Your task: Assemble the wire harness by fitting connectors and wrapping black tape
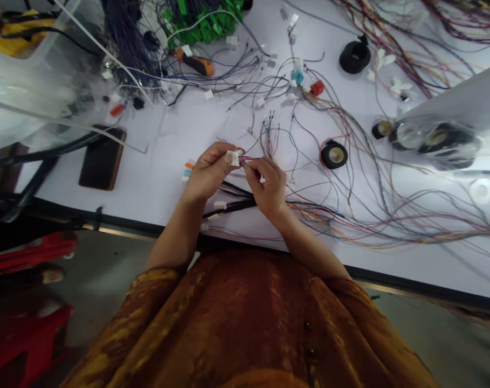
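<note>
My left hand [208, 177] pinches a white plastic connector [234, 158], my right hand [269, 187] thin coloured wires [250, 158], near the white worktop's [151, 183] front edge.

Wires [434, 236] and phone [102, 159] on white table [151, 186]

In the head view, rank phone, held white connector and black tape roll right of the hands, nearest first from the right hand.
1. White connector, just left, in the left hand.
2. Black tape roll, to the right.
3. Phone, far left.
</note>
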Available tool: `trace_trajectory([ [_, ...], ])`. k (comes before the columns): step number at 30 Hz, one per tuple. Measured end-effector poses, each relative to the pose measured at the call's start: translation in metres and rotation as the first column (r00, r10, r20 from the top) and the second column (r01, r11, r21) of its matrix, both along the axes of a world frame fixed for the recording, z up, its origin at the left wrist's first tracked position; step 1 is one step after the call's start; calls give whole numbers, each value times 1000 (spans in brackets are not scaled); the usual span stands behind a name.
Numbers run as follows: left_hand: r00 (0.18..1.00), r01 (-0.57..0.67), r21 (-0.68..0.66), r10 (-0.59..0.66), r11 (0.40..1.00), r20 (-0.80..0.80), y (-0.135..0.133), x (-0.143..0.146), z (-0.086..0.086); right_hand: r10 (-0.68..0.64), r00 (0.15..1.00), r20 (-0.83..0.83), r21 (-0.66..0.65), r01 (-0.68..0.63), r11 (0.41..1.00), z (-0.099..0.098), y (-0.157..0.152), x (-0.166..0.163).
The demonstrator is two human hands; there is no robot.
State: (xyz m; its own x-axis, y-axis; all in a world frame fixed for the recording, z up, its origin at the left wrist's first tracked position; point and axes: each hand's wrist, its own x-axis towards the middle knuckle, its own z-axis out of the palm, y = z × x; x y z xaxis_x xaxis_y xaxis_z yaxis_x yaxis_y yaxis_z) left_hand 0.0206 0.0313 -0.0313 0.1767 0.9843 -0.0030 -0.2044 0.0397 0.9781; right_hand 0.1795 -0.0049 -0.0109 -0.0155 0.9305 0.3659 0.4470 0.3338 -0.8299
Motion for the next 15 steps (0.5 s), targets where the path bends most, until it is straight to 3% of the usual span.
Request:
trace_trajectory([
  [3, 999, 10, 2, -10, 1000, -35, -3, 1, 1, 1, 998, 56, -8, -1, 1000, -8, -1, -1],
  [7, 995, 21, 115, -10, 993, -97, -2, -3, -1, 18, 995, 94, -22, -16, 1000, -8, -2, 1],
  [10, 994, 8, 178, 11, 984, -108, 0, -7, -3, 62, 980, 188, -59, -52, 997, 11, -4, 9],
  [13, 990, 14, 204, 15, 979, -141, 0, -7, -3, -20, 935, 353, 66, -3, 998, 35, -1, 18],
  [15, 988, 42, 192, -12, 981, -155, -3, -6, -1, 10, 869, 495, 86, -61, 994, 42, 6, 22],
])
